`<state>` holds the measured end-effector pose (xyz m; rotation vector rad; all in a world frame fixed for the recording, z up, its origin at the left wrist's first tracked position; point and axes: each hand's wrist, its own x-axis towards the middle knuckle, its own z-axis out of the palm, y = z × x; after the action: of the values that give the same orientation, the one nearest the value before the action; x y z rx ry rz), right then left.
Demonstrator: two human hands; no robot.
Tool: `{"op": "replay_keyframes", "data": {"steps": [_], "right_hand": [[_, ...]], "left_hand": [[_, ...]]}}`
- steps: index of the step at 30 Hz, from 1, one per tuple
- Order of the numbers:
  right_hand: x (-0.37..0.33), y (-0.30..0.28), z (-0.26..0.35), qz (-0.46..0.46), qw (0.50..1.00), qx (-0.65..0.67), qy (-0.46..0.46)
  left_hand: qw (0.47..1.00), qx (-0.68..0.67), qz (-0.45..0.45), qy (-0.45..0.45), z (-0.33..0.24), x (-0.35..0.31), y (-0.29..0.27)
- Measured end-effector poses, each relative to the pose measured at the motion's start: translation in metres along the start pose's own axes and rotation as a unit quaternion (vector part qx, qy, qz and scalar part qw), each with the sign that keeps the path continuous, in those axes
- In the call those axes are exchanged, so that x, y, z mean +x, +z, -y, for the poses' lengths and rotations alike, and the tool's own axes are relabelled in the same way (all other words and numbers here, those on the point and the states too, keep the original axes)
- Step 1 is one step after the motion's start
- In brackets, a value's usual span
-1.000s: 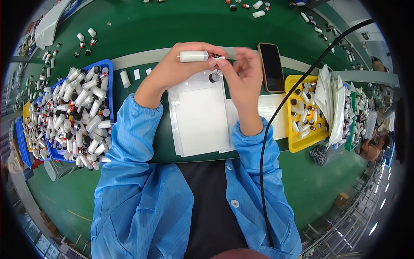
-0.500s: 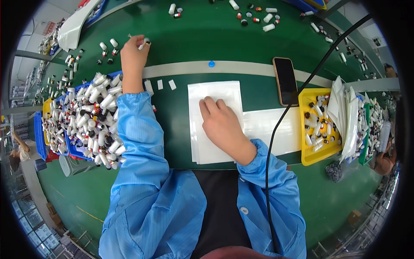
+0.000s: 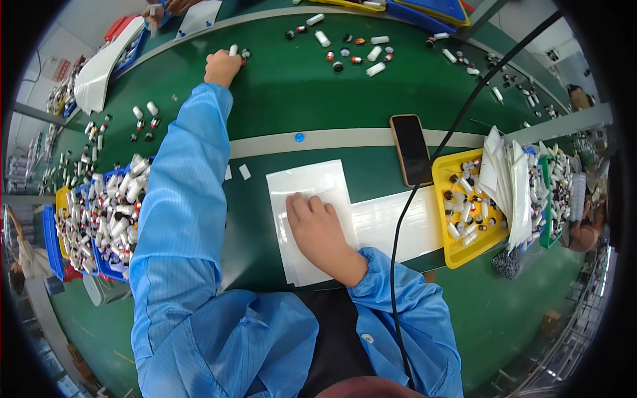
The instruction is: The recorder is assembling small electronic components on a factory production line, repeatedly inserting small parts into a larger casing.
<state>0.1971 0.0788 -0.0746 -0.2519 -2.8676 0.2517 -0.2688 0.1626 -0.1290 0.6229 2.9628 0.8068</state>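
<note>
My left hand reaches far forward over the green surface, fingers curled down and mostly hidden. Beside its fingertips lie a small white bottle, a dark-and-clear cap and a small red piece. Whatever the hand grips cannot be made out. Palm down, my right hand rests on a stack of white sheets in front of me. Its fingers are slightly bent and a little apart, touching the top sheet and holding nothing.
Left stands a blue bin heaped with white bottles; right, a yellow tray holds loose bottles. A phone lies near the pale strip. A black cable crosses the right side. Another person's hand shows far left.
My left hand has moved farther forward, to the small bottle and caps. The view has shifted, so things on the bench appear lower and more left. My right hand stays on the sheets.
</note>
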Motion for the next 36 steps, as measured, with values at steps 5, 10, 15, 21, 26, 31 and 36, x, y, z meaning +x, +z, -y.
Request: {"op": "replay_keyframes", "data": {"steps": [5,10,15,21,26,31,36], "right_hand": [[0.002,0.001,0.0,-0.026,0.999,0.018,-0.006],[0.002,0.006,-0.003,0.019,0.998,0.057,0.018],[-0.001,0.003,0.0,-0.028,0.999,0.03,-0.001],[-0.004,0.013,-0.006,-0.037,0.997,0.04,-0.058],[-0.002,0.007,-0.018,-0.09,0.961,0.259,-0.04],[-0.003,0.01,-0.041,-0.145,0.704,0.659,0.222],[0.023,0.006,-0.058,-0.308,0.774,0.531,0.154]], "left_hand": [[0.975,-0.216,-0.034,0.045,-0.001,-0.034,-0.014],[0.885,-0.465,0.026,-0.005,-0.059,-0.15,-0.056],[0.785,-0.61,0.105,-0.012,-0.073,-0.249,-0.064],[0.733,-0.673,0.099,-0.025,-0.046,-0.289,-0.027],[0.756,-0.641,0.119,0.052,-0.044,-0.292,-0.029],[0.689,-0.71,0.149,0.0,-0.048,-0.285,-0.034],[0.534,-0.787,0.273,-0.146,-0.086,-0.302,-0.086]]}}
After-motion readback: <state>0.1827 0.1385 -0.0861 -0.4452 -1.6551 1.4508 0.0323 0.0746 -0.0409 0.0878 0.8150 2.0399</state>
